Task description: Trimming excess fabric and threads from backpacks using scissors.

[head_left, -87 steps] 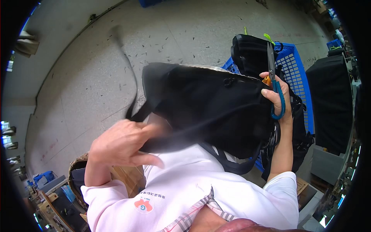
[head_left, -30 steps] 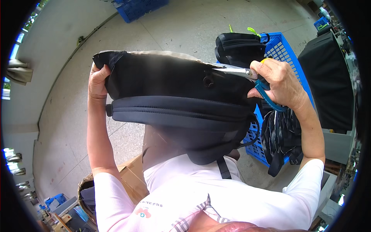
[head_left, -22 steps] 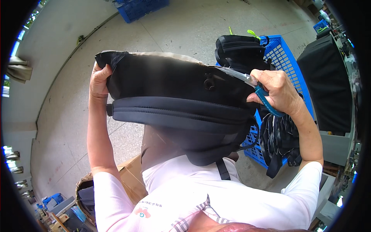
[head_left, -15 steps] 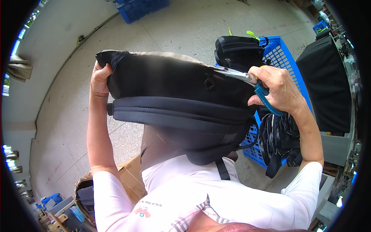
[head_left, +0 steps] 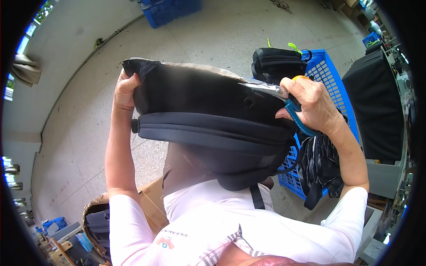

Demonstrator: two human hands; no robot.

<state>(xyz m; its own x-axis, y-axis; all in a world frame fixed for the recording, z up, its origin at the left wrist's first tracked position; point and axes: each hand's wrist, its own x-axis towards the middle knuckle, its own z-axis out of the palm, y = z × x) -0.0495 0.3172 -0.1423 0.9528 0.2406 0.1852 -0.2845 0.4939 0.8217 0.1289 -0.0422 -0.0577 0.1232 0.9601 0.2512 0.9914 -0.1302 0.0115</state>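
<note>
I hold a black backpack (head_left: pixel 208 119) up in front of me, its padded back panel toward me and its bottom edge raised. My left hand (head_left: pixel 125 88) grips the bag's upper left corner. In my right hand (head_left: pixel 313 106) are scissors (head_left: pixel 284 98) with blue and orange handles, and their metal blades lie flat against the bag's top right edge. One black strap hangs down from the bag onto my white shirt.
A blue plastic crate (head_left: pixel 326 88) stands on the concrete floor to the right, with another black bag (head_left: pixel 277 62) on top and black straps spilling over its side. A cardboard box (head_left: pixel 133 208) with dark items sits at lower left. A second blue crate (head_left: pixel 171 9) is far off.
Earlier the bag hung lower with my left hand at its side and the scissors raised clear. Now the bag is lifted flat and the blades rest on its right edge, shifting only slightly.
</note>
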